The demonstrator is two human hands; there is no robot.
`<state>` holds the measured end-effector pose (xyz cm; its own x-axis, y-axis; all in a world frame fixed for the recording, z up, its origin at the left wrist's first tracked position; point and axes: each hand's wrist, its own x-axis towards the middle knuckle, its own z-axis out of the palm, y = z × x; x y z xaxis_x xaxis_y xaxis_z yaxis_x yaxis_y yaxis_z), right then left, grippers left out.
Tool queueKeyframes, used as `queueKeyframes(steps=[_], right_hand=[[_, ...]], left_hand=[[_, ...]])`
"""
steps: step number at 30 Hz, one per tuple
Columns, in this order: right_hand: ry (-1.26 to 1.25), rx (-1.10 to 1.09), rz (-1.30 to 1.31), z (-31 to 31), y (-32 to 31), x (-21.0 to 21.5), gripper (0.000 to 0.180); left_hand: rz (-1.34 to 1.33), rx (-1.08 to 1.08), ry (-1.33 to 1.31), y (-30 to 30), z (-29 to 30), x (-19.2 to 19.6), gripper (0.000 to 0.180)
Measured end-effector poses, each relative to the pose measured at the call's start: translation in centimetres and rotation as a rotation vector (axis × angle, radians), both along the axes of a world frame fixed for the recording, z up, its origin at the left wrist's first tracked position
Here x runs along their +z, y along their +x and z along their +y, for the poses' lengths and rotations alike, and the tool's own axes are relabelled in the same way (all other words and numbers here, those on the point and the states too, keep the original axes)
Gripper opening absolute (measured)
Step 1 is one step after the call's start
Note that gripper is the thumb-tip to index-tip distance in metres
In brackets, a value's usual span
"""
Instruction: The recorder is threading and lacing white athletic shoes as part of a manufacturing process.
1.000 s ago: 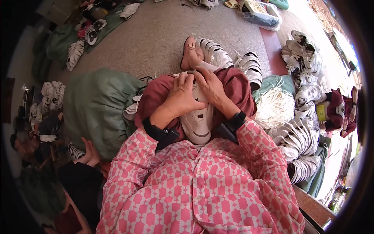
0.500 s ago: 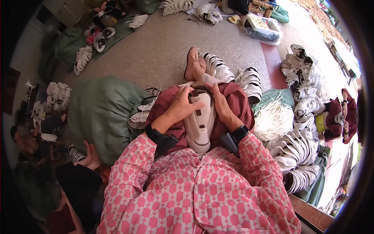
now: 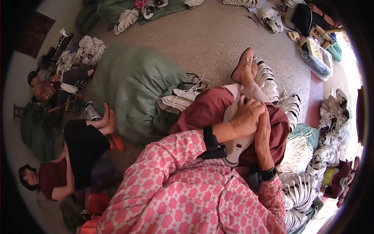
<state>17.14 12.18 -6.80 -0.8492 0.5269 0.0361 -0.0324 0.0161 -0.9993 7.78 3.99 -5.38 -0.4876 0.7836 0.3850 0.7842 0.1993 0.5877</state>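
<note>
A white shoe upper (image 3: pixel 237 145) lies on my lap, over maroon trousers (image 3: pixel 204 111). My left hand (image 3: pixel 246 116) lies across its upper part with the fingers curled down on it. Beside it my right hand (image 3: pixel 264 130) presses against the shoe upper's right side, fingers closed along its edge. Both wrists carry black bands, and pink patterned sleeves cover my forearms. My bare foot (image 3: pixel 243 67) sticks out ahead on the floor.
A big green sack (image 3: pixel 134 87) bulges at my left, with white laces (image 3: pixel 183 95) on it. Stacks of white shoe uppers (image 3: pixel 300 191) pile up at my right. Two other people sit at the far left. Grey floor (image 3: pixel 212 39) stretches ahead.
The view has swung left, so my lap now sits right of centre. My hands have come together on the shoe upper, the left one now over the right.
</note>
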Motion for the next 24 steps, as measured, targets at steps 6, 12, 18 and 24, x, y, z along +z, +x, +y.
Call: queueKeyframes(steps=[6, 12, 18, 24], right_hand=[[0.396, -0.069, -0.127, -0.4, -0.3, 0.1, 0.045], [0.387, -0.066, -0.163, -0.9, -0.7, 1.0, 0.045], [0.374, -0.076, -0.252, -1.2, -0.4, 1.2, 0.048], [0.351, -0.087, -0.243, -1.9, -0.6, 1.7, 0.051]], left_hand=[[-1.035, 0.045, 0.290, -12.3, -11.6, 2.3, 0.009], [-0.567, 0.860, -0.295, -20.0, -32.6, -14.9, 0.017], [-0.132, 0.838, -0.485, -16.5, -34.7, -19.8, 0.031], [-0.007, 0.797, -0.615, -19.1, -34.8, -22.5, 0.020]])
